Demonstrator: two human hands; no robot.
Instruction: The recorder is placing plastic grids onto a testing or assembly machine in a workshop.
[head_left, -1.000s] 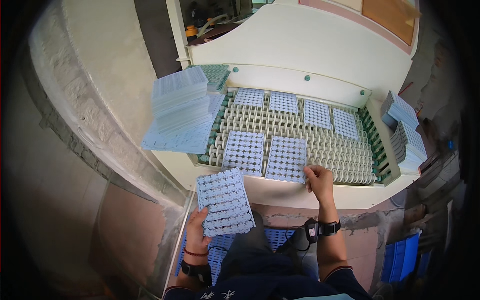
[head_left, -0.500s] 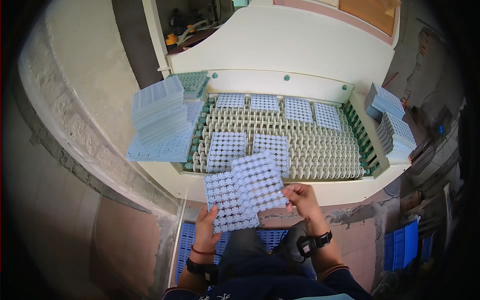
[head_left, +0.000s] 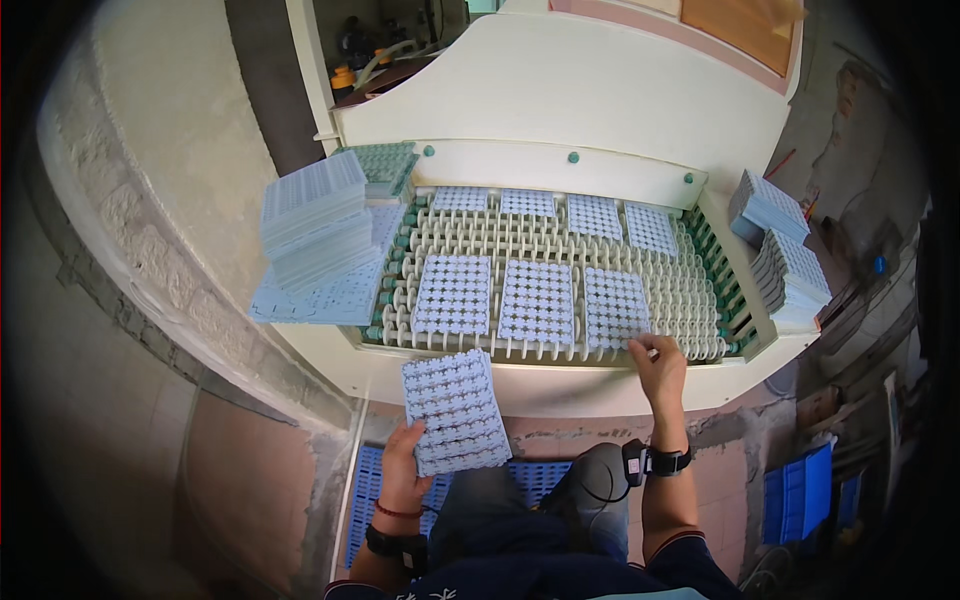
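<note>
My left hand [head_left: 403, 470] grips the left edge of a small stack of pale blue perforated panels [head_left: 455, 415], held tilted in front of the machine. With its fingers pinched, my right hand [head_left: 660, 368] is at the lower right corner of a single perforated panel [head_left: 615, 308] lying on the roller conveyor [head_left: 690, 300]. Left of that panel, two more lie side by side, a middle panel [head_left: 537, 302] and a left panel [head_left: 453, 294]. Farther back, several panels lie in a row, among them a panel [head_left: 594, 216] partway to the white cover.
A tall stack of panels [head_left: 315, 205] stands on the machine's left ledge, with green boards [head_left: 385, 165] behind it. On the right ledge are more panel stacks [head_left: 795, 270]. A blue crate [head_left: 800, 490] sits on the floor at right, and a blue slatted mat [head_left: 365, 500] lies below me.
My right hand has carried one panel from over the left hand's stack, forward and right, onto the rollers. The back-row panels have moved slightly farther toward the cover.
</note>
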